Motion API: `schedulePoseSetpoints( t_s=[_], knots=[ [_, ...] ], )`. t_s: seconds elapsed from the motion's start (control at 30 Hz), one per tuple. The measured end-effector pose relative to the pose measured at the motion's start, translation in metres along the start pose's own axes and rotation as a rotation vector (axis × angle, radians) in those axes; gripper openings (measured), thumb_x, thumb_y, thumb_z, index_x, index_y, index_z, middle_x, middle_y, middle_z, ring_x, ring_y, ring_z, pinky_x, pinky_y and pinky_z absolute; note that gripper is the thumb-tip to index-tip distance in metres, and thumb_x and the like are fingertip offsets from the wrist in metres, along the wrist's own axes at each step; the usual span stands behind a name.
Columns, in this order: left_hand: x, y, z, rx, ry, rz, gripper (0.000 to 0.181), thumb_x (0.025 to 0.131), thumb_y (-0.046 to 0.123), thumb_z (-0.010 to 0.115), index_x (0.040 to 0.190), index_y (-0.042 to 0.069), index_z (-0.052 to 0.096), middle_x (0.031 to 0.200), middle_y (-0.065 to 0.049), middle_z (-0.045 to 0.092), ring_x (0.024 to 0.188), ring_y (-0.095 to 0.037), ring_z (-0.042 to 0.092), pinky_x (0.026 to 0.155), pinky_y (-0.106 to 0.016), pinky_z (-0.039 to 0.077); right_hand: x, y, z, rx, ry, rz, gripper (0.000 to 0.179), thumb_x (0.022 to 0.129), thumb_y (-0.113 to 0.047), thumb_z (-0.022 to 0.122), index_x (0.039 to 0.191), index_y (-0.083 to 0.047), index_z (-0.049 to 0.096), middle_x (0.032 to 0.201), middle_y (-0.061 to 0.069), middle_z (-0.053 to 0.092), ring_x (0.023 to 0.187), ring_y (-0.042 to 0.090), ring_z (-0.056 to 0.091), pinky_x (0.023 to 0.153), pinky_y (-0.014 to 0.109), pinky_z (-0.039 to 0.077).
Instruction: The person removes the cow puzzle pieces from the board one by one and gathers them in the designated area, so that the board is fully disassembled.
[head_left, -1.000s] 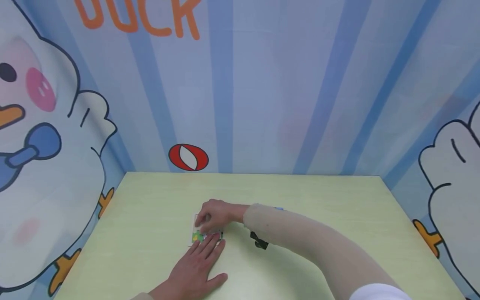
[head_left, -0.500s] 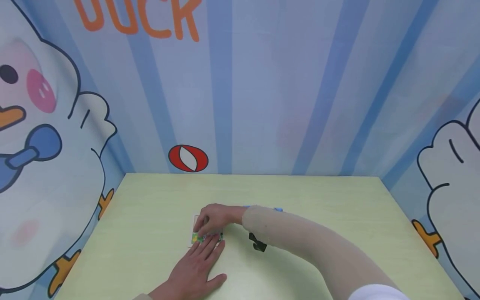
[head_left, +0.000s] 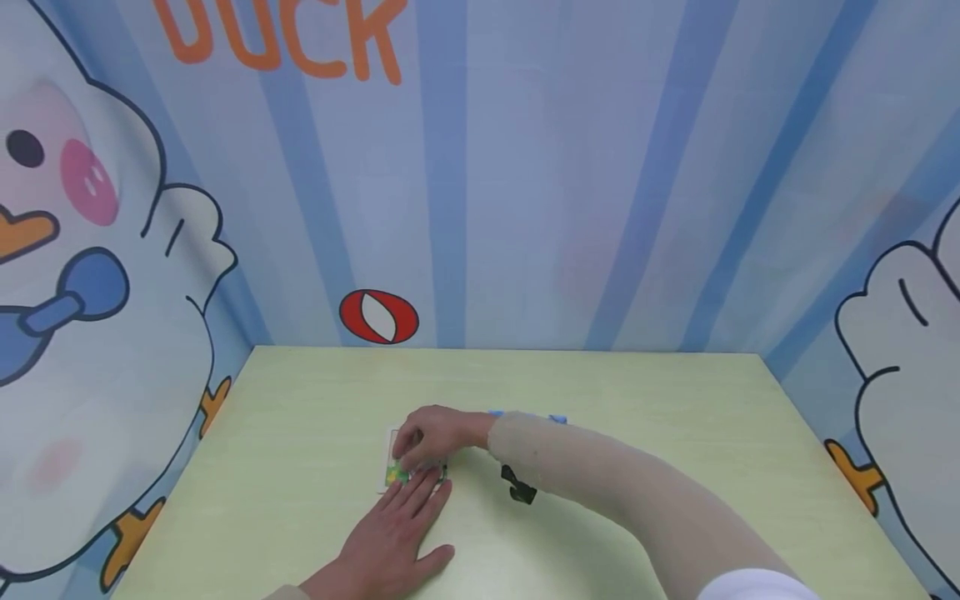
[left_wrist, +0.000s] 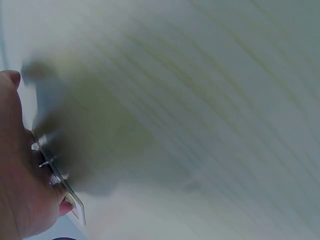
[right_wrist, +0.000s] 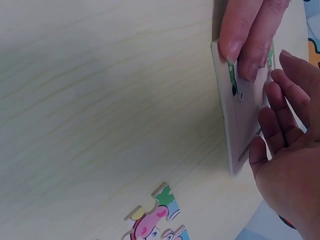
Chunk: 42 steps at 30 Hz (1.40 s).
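A small white-framed jigsaw puzzle board lies on the table; in the head view both hands partly cover it. My left hand lies flat with straight fingers, their tips resting on the board's near part. Reaching over from the right, my right hand bends its fingers and thumb at a green puzzle piece at the board's left side. In the right wrist view, my right fingertips sit low over the bare part of the board, whose edge also shows in the left wrist view.
Loose puzzle pieces with a pink cartoon figure lie on the pale table. Blue pieces show behind my right sleeve. A striped cartoon backdrop stands behind and beside the table.
My right hand dips slightly toward me and returns, its fingers shifting a little over the board. My left hand stays in place.
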<state>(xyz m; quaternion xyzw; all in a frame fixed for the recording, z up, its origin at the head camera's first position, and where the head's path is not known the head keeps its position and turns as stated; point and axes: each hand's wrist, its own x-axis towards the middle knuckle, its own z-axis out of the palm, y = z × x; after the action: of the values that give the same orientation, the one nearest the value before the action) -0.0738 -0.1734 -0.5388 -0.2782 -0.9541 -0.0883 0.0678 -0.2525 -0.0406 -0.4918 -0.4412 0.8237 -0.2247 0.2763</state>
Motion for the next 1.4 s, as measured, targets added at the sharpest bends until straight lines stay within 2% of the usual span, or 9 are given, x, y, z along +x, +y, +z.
schedulePoseSetpoints(
  t_s=[0.07, 0.3, 0.5, 0.7, 1.1, 1.27, 1.4],
  knots=[
    [0.001, 0.001, -0.001, -0.005, -0.002, -0.004, 0.073, 0.107, 0.056, 0.054, 0.158, 0.004, 0.051, 0.167, -0.018, 0.044, 0.154, -0.034, 0.042, 0.118, -0.051, 0.042, -0.001, 0.001, 0.000, 0.000, 0.005, 0.005, 0.016, 0.100, -0.025, 0.078, 0.114, -0.018, 0.083, 0.105, -0.013, 0.070, 0.096, -0.001, 0.063, 0.091, 0.019, 0.051],
    [0.003, 0.010, -0.006, -0.134, -0.071, -0.076, 0.077, 0.108, 0.055, 0.053, 0.160, -0.001, 0.045, 0.171, -0.021, 0.034, 0.159, -0.037, 0.032, 0.122, -0.056, 0.037, -0.002, 0.002, -0.001, 0.032, -0.005, 0.014, 0.015, 0.101, -0.025, 0.078, 0.112, -0.018, 0.084, 0.102, -0.014, 0.071, 0.094, -0.001, 0.063, 0.090, 0.020, 0.051],
    [0.002, 0.013, -0.001, -0.123, -0.079, -0.122, 0.081, 0.107, 0.057, 0.054, 0.162, 0.000, 0.042, 0.173, -0.019, 0.032, 0.160, -0.036, 0.030, 0.123, -0.058, 0.035, -0.002, 0.001, -0.001, 0.036, -0.003, 0.027, 0.017, 0.100, -0.026, 0.078, 0.114, -0.017, 0.084, 0.102, -0.014, 0.070, 0.093, 0.000, 0.062, 0.088, 0.019, 0.051],
    [0.001, 0.013, -0.002, -0.127, -0.078, -0.119, 0.081, 0.106, 0.058, 0.054, 0.162, 0.000, 0.043, 0.171, -0.020, 0.034, 0.159, -0.038, 0.032, 0.122, -0.059, 0.036, -0.002, 0.001, 0.000, 0.069, 0.000, 0.028, 0.018, 0.101, -0.026, 0.078, 0.114, -0.016, 0.085, 0.100, -0.012, 0.070, 0.090, 0.002, 0.063, 0.085, 0.020, 0.051],
    [0.002, 0.010, -0.003, -0.134, -0.095, -0.105, 0.082, 0.106, 0.060, 0.053, 0.163, 0.001, 0.042, 0.172, -0.020, 0.032, 0.159, -0.038, 0.031, 0.122, -0.059, 0.037, -0.003, 0.002, 0.002, 0.178, -0.015, 0.028, 0.020, 0.100, -0.024, 0.078, 0.117, -0.014, 0.084, 0.101, -0.013, 0.076, 0.095, -0.001, 0.065, 0.090, 0.020, 0.051],
    [0.001, 0.009, -0.003, -0.155, -0.114, -0.109, 0.083, 0.106, 0.060, 0.052, 0.164, 0.001, 0.040, 0.173, -0.020, 0.031, 0.160, -0.038, 0.030, 0.122, -0.059, 0.036, 0.000, 0.004, 0.003, 0.202, -0.015, 0.048, 0.017, 0.100, -0.024, 0.078, 0.113, -0.015, 0.084, 0.098, -0.014, 0.075, 0.093, 0.000, 0.066, 0.089, 0.020, 0.051],
    [0.002, 0.009, -0.004, -0.133, -0.095, -0.094, 0.082, 0.107, 0.059, 0.053, 0.163, 0.001, 0.042, 0.171, -0.020, 0.034, 0.159, -0.036, 0.033, 0.121, -0.058, 0.038, 0.001, 0.002, 0.002, 0.194, -0.008, 0.045, 0.012, 0.100, -0.022, 0.078, 0.108, -0.015, 0.083, 0.094, -0.012, 0.074, 0.089, 0.002, 0.065, 0.085, 0.020, 0.051]
  ],
)
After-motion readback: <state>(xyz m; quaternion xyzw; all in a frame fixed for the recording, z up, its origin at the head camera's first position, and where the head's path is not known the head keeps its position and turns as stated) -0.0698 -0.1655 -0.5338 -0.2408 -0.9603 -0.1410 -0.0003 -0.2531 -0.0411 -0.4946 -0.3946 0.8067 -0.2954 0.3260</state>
